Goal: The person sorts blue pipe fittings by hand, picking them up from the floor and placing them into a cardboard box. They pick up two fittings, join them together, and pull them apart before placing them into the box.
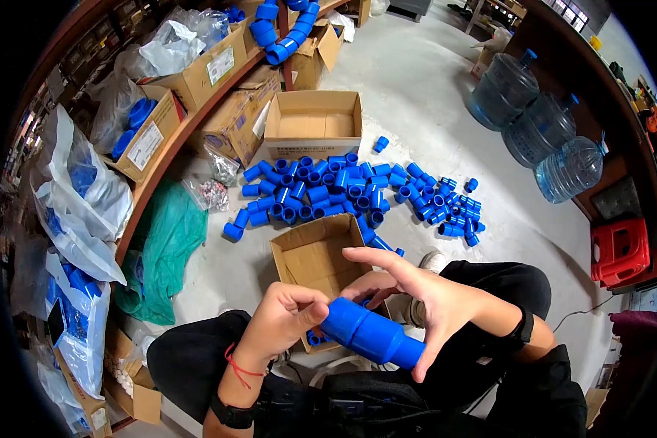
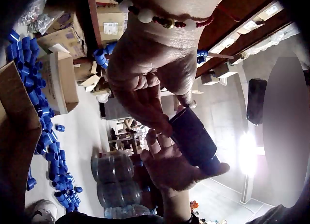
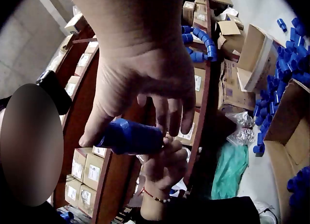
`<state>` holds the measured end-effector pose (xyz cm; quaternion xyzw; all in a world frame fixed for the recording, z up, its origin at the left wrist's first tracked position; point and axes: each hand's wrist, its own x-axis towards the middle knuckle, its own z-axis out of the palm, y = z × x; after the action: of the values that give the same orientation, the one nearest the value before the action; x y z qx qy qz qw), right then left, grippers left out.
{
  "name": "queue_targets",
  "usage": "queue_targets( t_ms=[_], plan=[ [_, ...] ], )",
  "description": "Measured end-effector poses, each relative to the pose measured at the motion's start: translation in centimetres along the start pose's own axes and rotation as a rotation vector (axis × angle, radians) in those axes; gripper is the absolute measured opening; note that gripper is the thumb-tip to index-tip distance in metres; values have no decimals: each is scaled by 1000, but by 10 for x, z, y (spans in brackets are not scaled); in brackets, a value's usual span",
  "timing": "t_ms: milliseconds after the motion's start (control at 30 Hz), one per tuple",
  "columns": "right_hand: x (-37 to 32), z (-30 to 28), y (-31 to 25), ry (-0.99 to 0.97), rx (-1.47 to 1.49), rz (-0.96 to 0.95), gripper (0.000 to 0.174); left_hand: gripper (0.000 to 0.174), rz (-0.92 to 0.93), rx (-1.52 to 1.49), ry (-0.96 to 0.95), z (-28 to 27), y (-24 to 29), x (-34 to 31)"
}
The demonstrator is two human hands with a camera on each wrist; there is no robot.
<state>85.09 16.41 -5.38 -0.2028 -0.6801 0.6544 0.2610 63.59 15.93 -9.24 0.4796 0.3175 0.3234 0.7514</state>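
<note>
A blue pipe fitting [image 1: 369,332], wide at one end and narrower at the other, is held tilted above my lap. My left hand [image 1: 288,317] pinches its wide end between thumb and fingers. Around the narrow end, my right hand [image 1: 445,306] is spread, the thumb touching that end and the index finger stretched out away from the fitting. The right wrist view shows the thumb of my right hand [image 3: 140,83] against one end of the fitting [image 3: 131,136], with the other fingers hanging fairly straight near my left hand [image 3: 164,168].
An open carton [image 1: 317,259] with blue fittings inside stands just beyond my hands. Many loose fittings [image 1: 317,193] lie on the floor behind it, before another carton [image 1: 314,150]. Shelves with boxes [image 1: 197,77] line the left; water bottles [image 1: 540,131] and a red stool [image 1: 620,252] are right.
</note>
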Motion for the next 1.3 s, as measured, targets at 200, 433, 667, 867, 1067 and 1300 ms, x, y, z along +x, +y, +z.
queue_targets(
  t_ms=[200,433,667,867,1067,1300],
  plan=[
    [0,2,2,11,9,47,116,39,-62,-50,-21,0,0,2],
    [-1,10,2,17,41,58,116,39,-52,-72,-19,0,0,2],
    [-1,12,5,35,-9,-8,112,43,-90,-80,-27,-1,-3,2],
    [-1,14,8,67,23,-1,111,48,-116,-79,-38,-2,-1,3],
    [-1,15,12,121,99,45,108,49,-135,-17,49,-2,-6,5],
    [-1,17,25,343,306,253,85,49,-192,64,230,1,-9,12]
  ],
)
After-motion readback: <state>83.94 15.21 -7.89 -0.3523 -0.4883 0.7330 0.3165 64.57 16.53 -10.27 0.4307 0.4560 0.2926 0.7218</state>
